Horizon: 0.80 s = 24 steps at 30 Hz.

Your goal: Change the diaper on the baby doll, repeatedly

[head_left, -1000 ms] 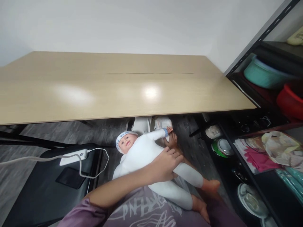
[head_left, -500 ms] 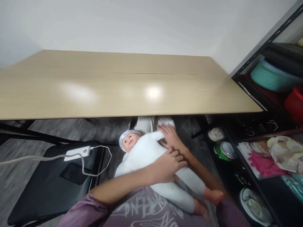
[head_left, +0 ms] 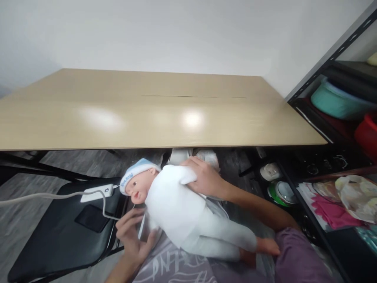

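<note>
A baby doll [head_left: 176,204] in a white outfit and a blue-and-white cap lies tilted on its side over my lap. Its head points left and its bare feet point right. My right hand [head_left: 204,179] grips the doll's upper body beside its raised sleeve, with the fingertips hidden behind it. Below the doll's head is my left hand [head_left: 134,232], its thumb and fingers apart, close to the doll's lower sleeve. Whether the thumb touches the sleeve I cannot tell.
A wooden table [head_left: 165,118] spans the front. To the left, a black chair [head_left: 59,236] carries a white power bank [head_left: 97,192] with a cable and a dark phone [head_left: 92,218]. Shelves on the right hold a teal basin [head_left: 338,102], a pink cloth [head_left: 330,210] and other goods.
The doll has rolled from its back onto its side, and its head has moved left. My left hand has moved from the doll's middle to below its head; my right hand now grips its upper body.
</note>
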Available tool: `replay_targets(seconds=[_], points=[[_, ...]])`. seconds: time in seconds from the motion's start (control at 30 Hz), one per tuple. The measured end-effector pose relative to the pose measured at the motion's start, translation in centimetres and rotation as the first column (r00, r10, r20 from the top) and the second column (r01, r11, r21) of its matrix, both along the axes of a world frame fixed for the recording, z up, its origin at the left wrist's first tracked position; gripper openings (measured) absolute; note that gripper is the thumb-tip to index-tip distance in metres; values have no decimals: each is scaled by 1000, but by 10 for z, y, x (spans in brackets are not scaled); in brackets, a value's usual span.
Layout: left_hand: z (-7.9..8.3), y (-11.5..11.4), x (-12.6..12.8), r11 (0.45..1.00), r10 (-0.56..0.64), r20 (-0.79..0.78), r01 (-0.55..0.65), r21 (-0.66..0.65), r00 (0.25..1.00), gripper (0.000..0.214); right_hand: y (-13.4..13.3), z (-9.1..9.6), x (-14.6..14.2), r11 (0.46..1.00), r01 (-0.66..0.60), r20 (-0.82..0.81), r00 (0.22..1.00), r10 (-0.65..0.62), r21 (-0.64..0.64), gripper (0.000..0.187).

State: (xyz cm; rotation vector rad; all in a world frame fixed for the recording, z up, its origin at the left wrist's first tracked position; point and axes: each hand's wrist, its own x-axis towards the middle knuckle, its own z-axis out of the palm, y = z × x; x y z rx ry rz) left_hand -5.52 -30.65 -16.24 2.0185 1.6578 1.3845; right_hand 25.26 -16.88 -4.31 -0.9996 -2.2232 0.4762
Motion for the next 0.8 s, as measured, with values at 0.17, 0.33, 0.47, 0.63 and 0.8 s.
replay_targets(seconds=[0.17,0.33,0.47,0.63,0.8], points=[[8,5,11,914,32,55,-7,-406,998,64,-18,20,4,976,195,-330,918,-218,-100,43],[61,77,11,912,-61,43,73,-404,997,71,9,54,29,940,338,-263,904,-336,-37,36],[119,155,7,873,-204,-119,125,-472,972,71,54,71,72,915,380,-43,925,-378,133,30],[150,237,17,808,-381,-144,254,-531,913,73,103,56,115,883,403,223,862,-455,243,14],[152,285,27,783,-441,-175,282,-555,880,72,126,22,138,876,409,284,834,-473,257,23]])
